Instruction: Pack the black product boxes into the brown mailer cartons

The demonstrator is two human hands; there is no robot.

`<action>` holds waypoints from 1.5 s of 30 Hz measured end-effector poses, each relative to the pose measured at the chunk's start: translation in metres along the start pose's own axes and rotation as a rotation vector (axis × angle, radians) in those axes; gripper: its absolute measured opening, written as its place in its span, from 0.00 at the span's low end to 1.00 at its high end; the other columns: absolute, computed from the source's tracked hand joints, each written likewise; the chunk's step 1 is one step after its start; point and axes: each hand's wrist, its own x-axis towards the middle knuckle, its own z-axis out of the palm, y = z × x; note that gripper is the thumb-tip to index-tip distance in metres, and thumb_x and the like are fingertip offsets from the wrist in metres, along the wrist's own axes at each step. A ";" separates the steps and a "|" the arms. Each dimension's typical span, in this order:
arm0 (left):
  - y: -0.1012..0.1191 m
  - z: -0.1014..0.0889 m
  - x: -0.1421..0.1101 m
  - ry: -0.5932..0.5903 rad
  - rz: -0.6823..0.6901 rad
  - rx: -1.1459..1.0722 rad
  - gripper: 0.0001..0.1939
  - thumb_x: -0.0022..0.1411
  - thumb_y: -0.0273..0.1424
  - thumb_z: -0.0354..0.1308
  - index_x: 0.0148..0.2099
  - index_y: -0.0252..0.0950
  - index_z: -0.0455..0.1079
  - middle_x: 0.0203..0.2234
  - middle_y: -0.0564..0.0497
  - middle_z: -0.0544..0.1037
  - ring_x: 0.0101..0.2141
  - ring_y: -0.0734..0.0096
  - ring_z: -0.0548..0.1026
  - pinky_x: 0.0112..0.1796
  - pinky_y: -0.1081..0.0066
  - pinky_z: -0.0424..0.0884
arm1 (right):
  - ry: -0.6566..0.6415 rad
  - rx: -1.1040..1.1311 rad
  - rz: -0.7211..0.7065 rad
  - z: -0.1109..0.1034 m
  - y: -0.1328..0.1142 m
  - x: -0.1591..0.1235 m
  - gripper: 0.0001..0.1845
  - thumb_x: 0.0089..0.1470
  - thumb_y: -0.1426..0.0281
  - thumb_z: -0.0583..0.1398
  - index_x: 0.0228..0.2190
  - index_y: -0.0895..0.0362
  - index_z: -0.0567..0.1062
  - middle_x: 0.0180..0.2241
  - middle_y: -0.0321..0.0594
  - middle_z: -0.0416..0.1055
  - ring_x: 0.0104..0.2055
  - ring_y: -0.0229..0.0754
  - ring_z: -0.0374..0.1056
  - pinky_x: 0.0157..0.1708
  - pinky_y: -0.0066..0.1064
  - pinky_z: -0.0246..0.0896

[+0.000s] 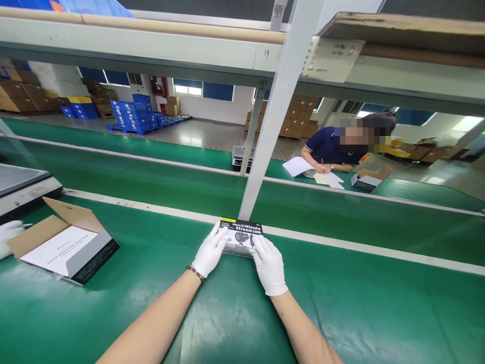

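Note:
A closed product box (242, 228), printed "ORCA Minute Stream 1000" with a picture of a round device, sits on the green work surface by its white back edging. My left hand (209, 252), in a white glove, grips the box's left side. On the opposite side, my right hand (270, 265), also gloved, has its fingers over the right edge and front corner. Both hands cover parts of the printing. Off to the left lies an open carton (60, 247) with its flaps up and a white printed sheet or insert showing.
Another person's gloved hand (9, 236) is at the far left, beside the open carton. A scale-like device (26, 184) stands behind it. A white post (265, 126) rises behind my box. Across the belt, a co-worker (328, 139) writes on papers (328, 178).

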 end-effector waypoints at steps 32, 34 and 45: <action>0.002 0.003 0.003 -0.076 -0.084 -0.640 0.39 0.59 0.45 0.57 0.66 0.34 0.52 0.58 0.42 0.68 0.55 0.56 0.69 0.57 0.58 0.64 | 0.048 0.082 -0.149 0.011 -0.033 0.014 0.14 0.61 0.73 0.52 0.44 0.58 0.75 0.37 0.46 0.74 0.43 0.45 0.68 0.42 0.37 0.64; 0.004 0.002 0.003 -0.077 -0.066 -0.658 0.38 0.58 0.45 0.57 0.66 0.34 0.52 0.57 0.42 0.68 0.55 0.56 0.69 0.57 0.59 0.64 | 0.065 0.118 -0.201 0.008 -0.032 0.015 0.13 0.61 0.75 0.52 0.39 0.57 0.76 0.34 0.44 0.74 0.40 0.43 0.68 0.40 0.35 0.63; -0.004 0.008 0.005 -0.065 -0.020 -0.618 0.35 0.61 0.42 0.54 0.66 0.35 0.52 0.59 0.42 0.65 0.57 0.55 0.66 0.58 0.56 0.61 | -0.040 0.183 0.280 0.006 -0.042 0.027 0.14 0.58 0.68 0.52 0.36 0.56 0.78 0.37 0.45 0.75 0.38 0.46 0.69 0.37 0.36 0.64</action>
